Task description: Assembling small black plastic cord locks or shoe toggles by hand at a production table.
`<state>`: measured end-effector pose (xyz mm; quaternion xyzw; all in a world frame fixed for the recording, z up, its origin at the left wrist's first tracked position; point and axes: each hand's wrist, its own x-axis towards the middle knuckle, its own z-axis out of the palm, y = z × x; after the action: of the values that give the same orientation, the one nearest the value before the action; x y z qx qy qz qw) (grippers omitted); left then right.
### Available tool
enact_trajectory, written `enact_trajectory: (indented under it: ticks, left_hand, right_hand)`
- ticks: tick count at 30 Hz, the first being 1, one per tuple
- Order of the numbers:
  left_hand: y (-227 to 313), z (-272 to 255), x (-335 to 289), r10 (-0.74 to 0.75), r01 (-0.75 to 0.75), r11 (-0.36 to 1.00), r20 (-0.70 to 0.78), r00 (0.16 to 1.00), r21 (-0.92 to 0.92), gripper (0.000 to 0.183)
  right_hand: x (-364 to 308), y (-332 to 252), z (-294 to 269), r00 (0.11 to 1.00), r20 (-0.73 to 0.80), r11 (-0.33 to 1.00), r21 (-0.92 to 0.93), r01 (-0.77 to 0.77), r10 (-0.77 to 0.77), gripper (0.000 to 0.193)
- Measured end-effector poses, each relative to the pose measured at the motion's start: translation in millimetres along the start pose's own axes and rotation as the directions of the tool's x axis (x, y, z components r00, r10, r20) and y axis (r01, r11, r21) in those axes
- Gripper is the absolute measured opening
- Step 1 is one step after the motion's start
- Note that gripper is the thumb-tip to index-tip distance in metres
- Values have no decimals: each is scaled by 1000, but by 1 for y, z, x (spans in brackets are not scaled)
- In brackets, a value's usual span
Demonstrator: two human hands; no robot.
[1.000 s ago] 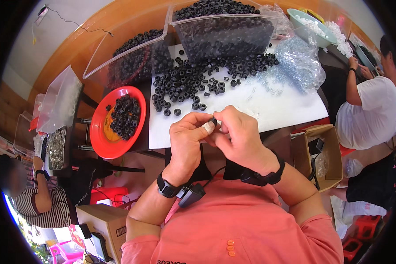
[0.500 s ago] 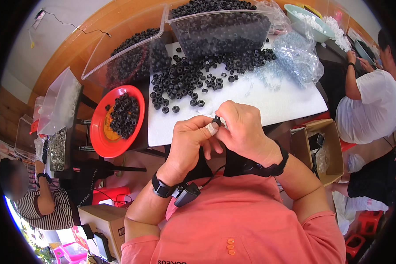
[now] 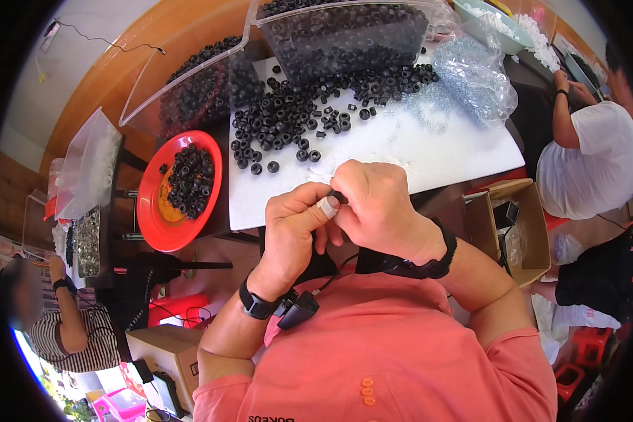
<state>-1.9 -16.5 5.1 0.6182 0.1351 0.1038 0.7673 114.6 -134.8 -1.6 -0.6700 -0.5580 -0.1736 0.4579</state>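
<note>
My left hand [image 3: 292, 224], with white tape round its thumb, pinches a small black ring-shaped part [image 3: 338, 196] in front of my chest. My right hand [image 3: 381, 204] is closed against the same part from the other side; its fingertips are curled in, and what they pinch is hidden. Both hands are over the near edge of the white work mat [image 3: 429, 165]. Beyond them a loose heap of the same black ring-shaped parts [image 3: 281, 123] spreads over the mat.
A red plate [image 3: 146, 204] of black parts is at the left. Clear plastic bins [image 3: 352, 42] of them stand behind the heap. A clear bag [image 3: 482, 91] with small pale pieces lies at the mat's right. An open cardboard box [image 3: 531, 239] stands at the right; people sit on both sides.
My hands have shifted slightly left and closed tighter around the black part, which now shows less. The view has moved a little, so the mat and bins appear farther left and up.
</note>
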Motion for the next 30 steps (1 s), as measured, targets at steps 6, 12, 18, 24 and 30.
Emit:
enact_trajectory:
  ticks: [6, 12, 18, 24, 30]
  left_hand:
    - [-4, 0, -6, 21, -18, 995, -34, 999, 98, 22]
    - [-5, -3, -6, 17, -16, 998, -8, 1000, 62, 18]
    - [5, 0, -6, 87, -78, 985, -57, 995, 152, 13]
    - [0, -3, -1, 129, -122, 988, -74, 989, 93, 11]
    - [-2, -6, -1, 54, -60, 997, -123, 991, -51, 12]
  right_hand:
    - [5, -3, -12, 972, 232, 997, 60, -49, 34, 23]
    - [-13, -8, 4, 998, -28, 998, 44, -51, 52, 25]
    - [-7, -6, 2, 998, -46, 998, 31, -48, 50, 25]
    - [-7, -10, -1, 998, -32, 999, -25, -48, 47, 26]
    - [-5, 0, -10, 998, 56, 988, 152, -9, 1, 19]
